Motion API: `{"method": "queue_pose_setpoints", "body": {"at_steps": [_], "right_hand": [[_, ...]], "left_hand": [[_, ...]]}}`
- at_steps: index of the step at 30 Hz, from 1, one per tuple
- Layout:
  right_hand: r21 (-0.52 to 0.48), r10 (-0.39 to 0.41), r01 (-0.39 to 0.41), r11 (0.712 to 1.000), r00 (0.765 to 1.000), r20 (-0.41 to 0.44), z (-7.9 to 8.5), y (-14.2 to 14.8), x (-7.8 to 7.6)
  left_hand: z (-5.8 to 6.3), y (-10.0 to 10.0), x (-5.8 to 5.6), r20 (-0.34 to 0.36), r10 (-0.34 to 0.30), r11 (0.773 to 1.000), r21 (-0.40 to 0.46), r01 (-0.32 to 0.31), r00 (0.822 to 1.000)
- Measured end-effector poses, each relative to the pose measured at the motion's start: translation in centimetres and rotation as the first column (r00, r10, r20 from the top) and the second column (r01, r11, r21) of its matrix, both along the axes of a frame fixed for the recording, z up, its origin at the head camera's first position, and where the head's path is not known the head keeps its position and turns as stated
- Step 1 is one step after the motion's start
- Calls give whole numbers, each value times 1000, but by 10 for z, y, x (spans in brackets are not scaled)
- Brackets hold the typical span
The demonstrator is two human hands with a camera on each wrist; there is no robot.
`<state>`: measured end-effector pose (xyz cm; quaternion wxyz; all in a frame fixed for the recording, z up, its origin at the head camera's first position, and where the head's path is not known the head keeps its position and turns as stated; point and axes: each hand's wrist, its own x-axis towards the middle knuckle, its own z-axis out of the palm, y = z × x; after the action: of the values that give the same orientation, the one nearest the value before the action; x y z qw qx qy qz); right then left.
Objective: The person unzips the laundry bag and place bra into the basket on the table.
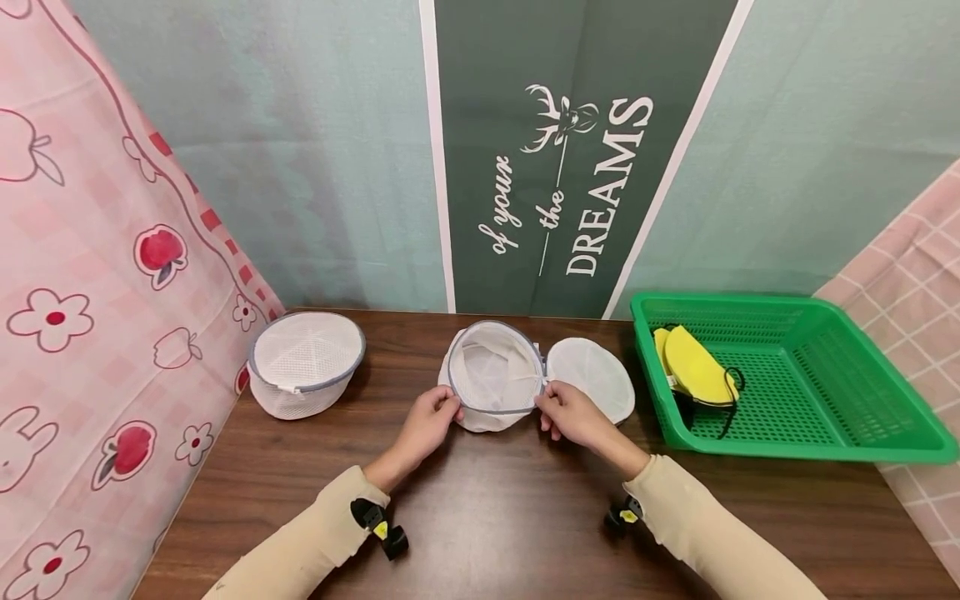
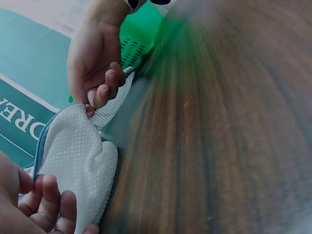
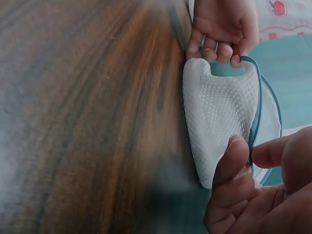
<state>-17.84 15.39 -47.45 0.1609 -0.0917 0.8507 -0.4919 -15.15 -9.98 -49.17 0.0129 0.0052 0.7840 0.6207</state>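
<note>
Between both hands on the table is a white mesh laundry bag [image 1: 491, 371] with a grey-blue zipped rim, its mouth uncovered. Its round mesh lid [image 1: 592, 379] lies folded out to the right, partly behind the right wrist. My left hand [image 1: 433, 417] pinches the rim at the near left between thumb and fingers. The right hand [image 1: 572, 410] pinches the rim at the near right, close to the lid. The right wrist view shows thumb and index finger on the blue edging [image 3: 256, 114], and the bag's wall sagging between the hands.
A second white mesh laundry bag [image 1: 307, 358], lid on, stands at the left back of the table. On the right a green plastic basket [image 1: 795, 450] holds a yellow folded item [image 1: 697, 364] with black cord. Patterned cloths hang behind and at both sides.
</note>
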Motion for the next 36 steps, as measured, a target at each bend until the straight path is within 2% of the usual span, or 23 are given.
{"method": "queue_pose_setpoints", "body": {"at_steps": [7, 8, 10, 13, 15, 17, 19, 30, 36], "right_hand": [[19, -18, 19, 1000, 999, -41, -2, -4, -12], [23, -22, 23, 999, 999, -46, -2, -4, -14], [29, -31, 32, 999, 998, -52, -1, -4, -18], [35, -45, 47, 998, 997, -56, -1, -4, -22], [38, -50, 52, 998, 997, -58, -2, -3, -24], [43, -50, 53, 998, 997, -66, -3, -3, -27], [48, -52, 56, 997, 996, -77, -2, -4, -31], [72, -91, 98, 993, 991, -98, -3, -11, -46], [59, -130, 136, 989, 988, -88, -6, -13, -49]], "left_hand": [[-4, 0, -13, 17, 11, 999, 37, -11, 1000], [-3, 0, -15, 27, 16, 999, 41, -18, 999], [8, 2, -15, 34, 21, 999, 49, -22, 999], [9, 2, -20, 53, 27, 998, 61, -31, 998], [7, 2, -22, 60, 29, 998, 59, -33, 998], [-5, 1, -29, 67, 41, 997, 67, -45, 997], [-7, 1, -31, 66, 50, 996, 70, -54, 997], [-7, 7, -40, 51, 104, 991, 79, -108, 993], [-7, 9, -44, 33, 112, 989, 96, -114, 993]]}}
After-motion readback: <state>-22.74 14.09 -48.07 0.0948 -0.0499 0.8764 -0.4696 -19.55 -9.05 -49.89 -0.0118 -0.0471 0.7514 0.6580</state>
